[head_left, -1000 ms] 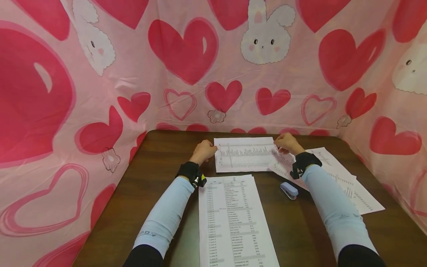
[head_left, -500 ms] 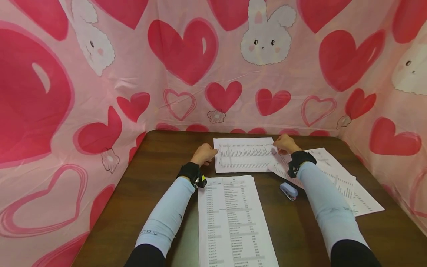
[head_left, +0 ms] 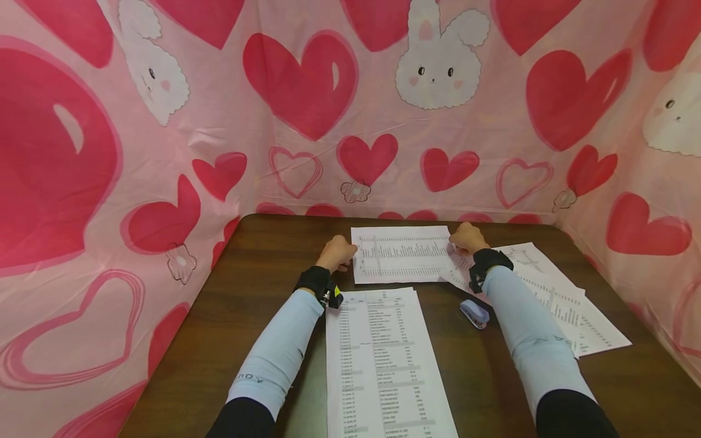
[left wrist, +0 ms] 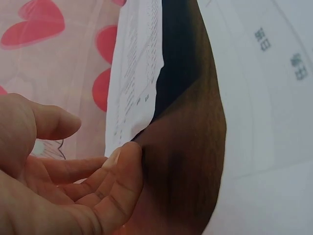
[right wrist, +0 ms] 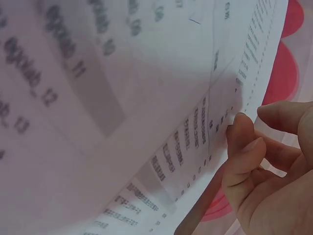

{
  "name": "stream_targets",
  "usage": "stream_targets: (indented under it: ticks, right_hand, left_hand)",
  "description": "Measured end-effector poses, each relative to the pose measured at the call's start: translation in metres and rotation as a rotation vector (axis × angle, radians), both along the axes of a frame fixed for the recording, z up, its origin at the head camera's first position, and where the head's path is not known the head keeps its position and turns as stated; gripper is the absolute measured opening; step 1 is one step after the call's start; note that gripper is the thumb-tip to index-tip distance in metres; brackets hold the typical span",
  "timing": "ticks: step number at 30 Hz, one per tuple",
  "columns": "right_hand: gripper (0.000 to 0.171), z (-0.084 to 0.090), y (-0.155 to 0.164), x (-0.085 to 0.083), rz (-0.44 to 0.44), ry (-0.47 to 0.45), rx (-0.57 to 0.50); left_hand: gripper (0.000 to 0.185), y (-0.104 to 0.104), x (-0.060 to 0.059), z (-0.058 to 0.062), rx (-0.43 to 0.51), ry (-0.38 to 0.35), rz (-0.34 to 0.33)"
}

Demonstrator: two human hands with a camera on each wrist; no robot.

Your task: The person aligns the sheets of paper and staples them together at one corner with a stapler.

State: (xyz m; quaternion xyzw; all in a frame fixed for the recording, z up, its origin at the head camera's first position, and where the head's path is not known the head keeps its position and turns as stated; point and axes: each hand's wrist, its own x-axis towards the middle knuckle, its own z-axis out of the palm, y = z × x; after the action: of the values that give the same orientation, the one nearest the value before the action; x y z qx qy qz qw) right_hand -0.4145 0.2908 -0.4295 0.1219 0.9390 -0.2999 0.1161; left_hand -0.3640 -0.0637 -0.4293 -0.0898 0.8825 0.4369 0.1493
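Note:
A printed sheet of paper (head_left: 402, 254) lies crosswise near the table's far edge. At its left short side is my left hand (head_left: 336, 253); in the left wrist view its bent fingers (left wrist: 124, 171) touch the paper's edge, with the thumb apart from them. My right hand (head_left: 470, 238) is at the opposite short side. In the right wrist view its fingertips (right wrist: 240, 128) meet the paper's edge, the thumb standing off. Beneath the right wrist, another printed sheet (head_left: 457, 277) overlaps the crosswise one. A small lavender stapler (head_left: 474, 314) lies left of the right forearm.
A long printed sheet (head_left: 383, 365) lies at front centre, with another edge showing beneath it. More printed sheets (head_left: 591, 322) fan out at the right, partly behind the right forearm. A pink heart-and-rabbit cloth (head_left: 378, 109) encloses the wooden table (head_left: 263, 261) at the back and sides.
My right wrist and forearm have shifted a little to the left, uncovering more of the fanned sheets. The left hand has moved very slightly; the crosswise sheet stays nearly in place.

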Motion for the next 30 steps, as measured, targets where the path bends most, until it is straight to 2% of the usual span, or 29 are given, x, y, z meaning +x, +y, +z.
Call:
stream_targets:
  ticks: [14,18,25,30]
  right_hand:
    - [0.021,-0.005,-0.001,-0.003,-0.033,-0.005,0.038]
    - [0.026,-0.005,-0.003,-0.004,-0.039,-0.014,0.01]
    - [0.031,-0.004,-0.009,-0.003,-0.043,-0.024,-0.045]
    - [0.034,-0.005,-0.011,0.002,-0.042,-0.006,-0.028]
  left_hand:
    - [0.024,0.004,-0.008,-0.01,0.126,-0.019,0.098]
    - [0.024,0.006,-0.007,-0.011,0.146,-0.037,0.122]
    - [0.026,0.004,-0.006,-0.01,0.156,-0.044,0.109]
    - [0.029,-0.003,-0.006,-0.012,0.173,-0.049,0.105]
